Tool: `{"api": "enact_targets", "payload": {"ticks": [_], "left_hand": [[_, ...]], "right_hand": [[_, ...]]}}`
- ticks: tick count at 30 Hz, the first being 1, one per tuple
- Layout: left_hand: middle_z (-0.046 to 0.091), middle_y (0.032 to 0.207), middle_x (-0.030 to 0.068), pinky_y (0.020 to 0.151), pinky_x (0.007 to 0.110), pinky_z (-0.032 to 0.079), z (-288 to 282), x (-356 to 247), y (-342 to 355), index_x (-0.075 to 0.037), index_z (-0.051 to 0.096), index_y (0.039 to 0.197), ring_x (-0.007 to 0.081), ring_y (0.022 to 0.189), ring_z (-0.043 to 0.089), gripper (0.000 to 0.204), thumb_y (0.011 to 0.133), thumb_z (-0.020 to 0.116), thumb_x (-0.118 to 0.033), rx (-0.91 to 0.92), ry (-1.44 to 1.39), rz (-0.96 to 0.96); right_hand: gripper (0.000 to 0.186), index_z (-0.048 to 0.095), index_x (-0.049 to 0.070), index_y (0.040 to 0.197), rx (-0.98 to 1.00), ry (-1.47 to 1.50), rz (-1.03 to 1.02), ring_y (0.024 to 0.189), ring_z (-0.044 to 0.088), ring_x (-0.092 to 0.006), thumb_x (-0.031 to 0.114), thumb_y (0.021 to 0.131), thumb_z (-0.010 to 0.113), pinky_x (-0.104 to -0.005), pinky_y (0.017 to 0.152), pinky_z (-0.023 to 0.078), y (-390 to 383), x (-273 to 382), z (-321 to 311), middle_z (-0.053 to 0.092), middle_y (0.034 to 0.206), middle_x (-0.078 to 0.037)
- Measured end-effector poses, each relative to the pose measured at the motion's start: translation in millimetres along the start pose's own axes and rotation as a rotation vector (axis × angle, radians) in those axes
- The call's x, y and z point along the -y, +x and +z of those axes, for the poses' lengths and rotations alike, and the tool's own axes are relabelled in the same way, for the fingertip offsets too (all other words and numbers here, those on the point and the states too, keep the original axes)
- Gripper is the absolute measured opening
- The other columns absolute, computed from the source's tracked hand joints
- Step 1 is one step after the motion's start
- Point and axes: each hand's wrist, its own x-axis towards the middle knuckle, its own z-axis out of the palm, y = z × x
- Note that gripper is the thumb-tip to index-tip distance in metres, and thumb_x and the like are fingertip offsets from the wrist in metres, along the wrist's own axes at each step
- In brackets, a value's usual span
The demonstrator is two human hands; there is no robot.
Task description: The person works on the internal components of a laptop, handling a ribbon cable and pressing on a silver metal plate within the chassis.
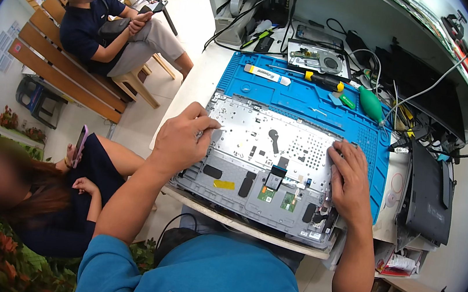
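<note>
A laptop's top case [239,149] lies inner side up in front of me, its bare silver plate at the far side and grey plastic at the near side. My left hand [185,137] is over its left edge, thumb and forefinger pinched together. A tiny light bit seems to show at their tips, too small to name. My right hand [349,180] rests on the right edge, fingers stretched over the silver plate. A touchpad board with a black ribbon cable [276,177] sits in the near middle, beside yellow tape [224,184].
Under the case lies a blue repair mat [304,99] carrying a white tube [266,75], a yellow-black screwdriver [325,82] and a green blower bulb [371,104]. A cooling-fan part [329,61] lies behind. A black laptop [428,193] leans at right. Two people sit at left.
</note>
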Motion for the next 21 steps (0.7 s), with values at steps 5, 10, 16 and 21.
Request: {"api": "enact_targets", "payload": {"ticks": [5,10,16,21], "left_hand": [[0.071,0.102,0.0058,0.074,0.038,0.060,0.6,-0.8,-4.7,-0.014,0.087,0.106,0.0262,0.081,0.074,0.016,0.095,0.078,-0.007,0.074,-0.019,-0.008],[0.071,0.102,0.0060,0.073,0.039,0.060,5.3,5.0,-6.3,-0.013,0.086,0.107,0.0262,0.080,0.074,0.017,0.095,0.078,-0.006,-0.006,0.108,0.134],[0.070,0.103,0.0053,0.072,0.039,0.058,-3.8,15.3,5.3,-0.011,0.085,0.110,0.0268,0.078,0.072,0.019,0.095,0.076,-0.005,-0.097,0.034,0.015],[0.071,0.104,0.0057,0.077,0.042,0.059,2.0,14.7,19.2,-0.013,0.085,0.108,0.0295,0.085,0.074,0.015,0.096,0.076,-0.008,-0.003,0.059,-0.011]], "right_hand": [[0.044,0.074,0.001,0.139,0.002,-0.001,-0.003,0.149,0.058,-0.0407,-0.003,0.097,0.064,-0.0592,0.133,0.034,-0.2,0.3,-0.2,0.069,0.149,-0.020],[0.043,0.074,0.001,0.139,0.003,-0.001,-0.004,0.149,0.058,-0.0410,-0.003,0.097,0.064,-0.0594,0.133,0.034,1.3,1.1,0.5,0.069,0.149,-0.020],[0.042,0.074,0.000,0.138,0.009,0.002,0.008,0.149,0.057,-0.0413,-0.002,0.097,0.065,-0.0593,0.133,0.033,0.4,0.9,-0.1,0.068,0.150,-0.020],[0.042,0.073,0.001,0.138,0.014,0.006,0.001,0.149,0.057,-0.0417,-0.001,0.098,0.065,-0.0599,0.133,0.034,1.0,0.3,-0.8,0.068,0.150,-0.020]]}}
